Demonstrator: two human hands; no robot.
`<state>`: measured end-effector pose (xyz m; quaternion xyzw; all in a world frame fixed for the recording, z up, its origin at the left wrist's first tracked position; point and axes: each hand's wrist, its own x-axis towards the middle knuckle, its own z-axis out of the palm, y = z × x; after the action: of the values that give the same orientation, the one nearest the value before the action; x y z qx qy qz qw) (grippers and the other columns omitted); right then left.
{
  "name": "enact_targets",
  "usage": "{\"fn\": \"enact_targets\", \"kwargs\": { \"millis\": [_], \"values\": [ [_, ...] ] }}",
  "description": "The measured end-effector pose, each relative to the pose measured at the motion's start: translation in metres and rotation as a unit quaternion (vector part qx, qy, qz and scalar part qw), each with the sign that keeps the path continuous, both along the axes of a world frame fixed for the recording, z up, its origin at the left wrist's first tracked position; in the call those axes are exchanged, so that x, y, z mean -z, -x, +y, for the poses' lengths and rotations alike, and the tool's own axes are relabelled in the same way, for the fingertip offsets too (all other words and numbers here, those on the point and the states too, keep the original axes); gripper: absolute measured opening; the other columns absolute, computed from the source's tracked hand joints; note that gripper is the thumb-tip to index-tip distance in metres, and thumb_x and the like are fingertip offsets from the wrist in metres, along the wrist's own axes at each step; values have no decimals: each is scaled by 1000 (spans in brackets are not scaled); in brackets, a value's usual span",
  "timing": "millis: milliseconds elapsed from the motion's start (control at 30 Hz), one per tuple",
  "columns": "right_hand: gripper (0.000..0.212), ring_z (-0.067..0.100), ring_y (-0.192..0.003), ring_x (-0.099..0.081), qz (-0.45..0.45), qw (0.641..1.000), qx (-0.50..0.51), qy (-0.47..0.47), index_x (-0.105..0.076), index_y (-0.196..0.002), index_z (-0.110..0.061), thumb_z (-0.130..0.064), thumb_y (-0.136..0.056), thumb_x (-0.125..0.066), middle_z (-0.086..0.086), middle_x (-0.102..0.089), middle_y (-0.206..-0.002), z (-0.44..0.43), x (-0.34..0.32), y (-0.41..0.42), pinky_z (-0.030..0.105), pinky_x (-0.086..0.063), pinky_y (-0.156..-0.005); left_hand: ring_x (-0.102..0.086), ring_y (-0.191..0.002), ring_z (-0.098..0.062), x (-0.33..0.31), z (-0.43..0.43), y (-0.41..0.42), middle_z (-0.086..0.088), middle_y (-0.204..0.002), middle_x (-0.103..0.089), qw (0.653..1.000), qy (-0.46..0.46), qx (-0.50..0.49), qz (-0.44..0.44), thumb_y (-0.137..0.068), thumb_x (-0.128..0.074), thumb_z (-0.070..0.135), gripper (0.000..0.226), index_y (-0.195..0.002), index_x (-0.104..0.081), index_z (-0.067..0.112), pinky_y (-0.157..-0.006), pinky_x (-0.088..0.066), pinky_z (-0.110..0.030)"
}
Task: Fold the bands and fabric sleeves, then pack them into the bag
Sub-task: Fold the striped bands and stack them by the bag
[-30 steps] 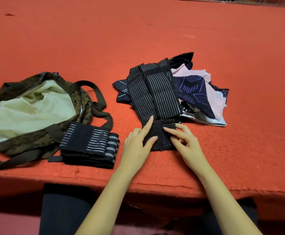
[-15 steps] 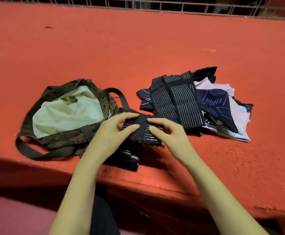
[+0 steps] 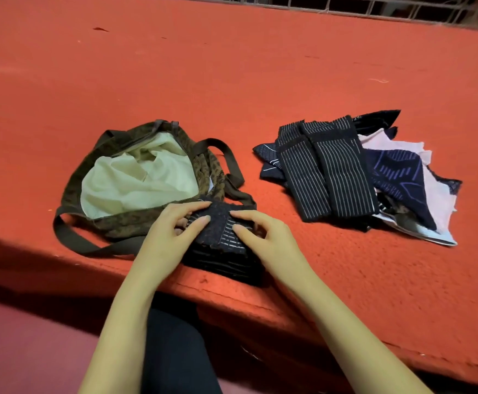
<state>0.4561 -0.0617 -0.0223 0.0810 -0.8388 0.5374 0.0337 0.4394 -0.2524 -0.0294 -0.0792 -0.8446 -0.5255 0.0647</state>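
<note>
A folded striped band (image 3: 226,230) tops a dark stack (image 3: 226,264) at 6 o'clock. The camouflage bag (image 3: 124,224) lies open at 9 o'clock; loose bands (image 3: 326,172) and sleeves (image 3: 397,172) are heaped at 3 o'clock.

Single head-worn view, forward and down, close over the red table (image 3: 289,81).

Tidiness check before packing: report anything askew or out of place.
Jumbled fabric pile at right, pieces splayed under two striped bands. The folded stack held by the left hand and right hand sits near the table's edge.
</note>
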Motion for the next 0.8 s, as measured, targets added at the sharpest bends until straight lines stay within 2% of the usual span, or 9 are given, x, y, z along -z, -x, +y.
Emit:
{"fn": "enact_targets", "kwargs": {
  "millis": [67, 133, 267, 367, 533, 600, 700, 800],
  "values": [
    [25, -3, -67, -51, 8, 1000, 18, -8, -68, -112, -24, -17, -88, -63, -16, -66, -87, 1, 1, 1, 10, -39, -68, -46, -74, -1, 4, 1, 3, 7, -95, -48, 1000, 18, -1, 8, -89, -62, 29, 26, -110, -63, 44, -74, -35, -6],
    [25, -1, -62, -47, 14, 999, 31, -33, -68, -112, -25, -18, -88, -63, -16, -61, -75, 1, 3, 1, 13, -37, -64, -42, -71, -1, 8, 1, 5, 4, -94, -44, 1000, 23, 2, 2, -88, -62, 31, 26, -112, -63, 44, -72, -32, -3],
    [28, 3, -72, -47, 29, 991, 39, -125, -65, -115, -34, -31, -87, -63, -4, -57, -84, 1, 11, -3, 26, -42, -74, -40, -69, -2, 20, -2, 1, 4, -92, -41, 1000, 8, 12, -5, -88, -62, 31, 30, -111, -60, 50, -73, -31, -3],
    [29, 6, -81, -50, 23, 987, 47, -149, -63, -116, -40, -39, -86, -62, -7, -48, -82, 3, 15, -4, 25, -41, -76, -39, -69, -3, 25, -4, 0, 4, -91, -41, 1000, -2, 13, -1, -86, -62, 35, 31, -109, -59, 55, -73, -31, -4],
    [28, 5, -79, -50, 27, 987, 48, -148, -64, -113, -41, -41, -85, -64, -7, -45, -81, 6, 16, -2, 24, -41, -75, -39, -69, -1, 23, -4, 0, 6, -91, -41, 1000, 24, 13, 13, -86, -63, 35, 32, -108, -58, 57, -74, -32, -7],
    [28, 3, -77, -49, 29, 989, 38, -139, -65, -113, -40, -40, -84, -64, -8, -44, -80, 7, 15, -3, 21, -39, -73, -42, -75, 2, 18, -5, -2, 7, -92, -42, 998, 56, 13, 23, -85, -63, 36, 31, -109, -57, 55, -78, -33, -10],
    [29, 3, -76, -48, 38, 990, 13, -136, -64, -113, -38, -40, -85, -65, -9, -42, -81, 11, 10, -3, 21, -39, -73, -46, -89, 0, 3, -11, -4, 9, -94, -45, 989, 134, 18, 54, -82, -63, 41, 31, -114, -61, 44, -86, -36, -20],
    [29, 1, -71, -46, 50, 986, -12, -157, -64, -115, -34, -39, -86, -64, -11, -40, -77, 22, -3, 2, 24, -40, -74, -47, -80, 2, -25, -16, 4, 13, -92, -48, 974, 220, 27, 55, -86, -62, 37, 26, -112, -64, 35, -77, -36, -22]
  ]
}}
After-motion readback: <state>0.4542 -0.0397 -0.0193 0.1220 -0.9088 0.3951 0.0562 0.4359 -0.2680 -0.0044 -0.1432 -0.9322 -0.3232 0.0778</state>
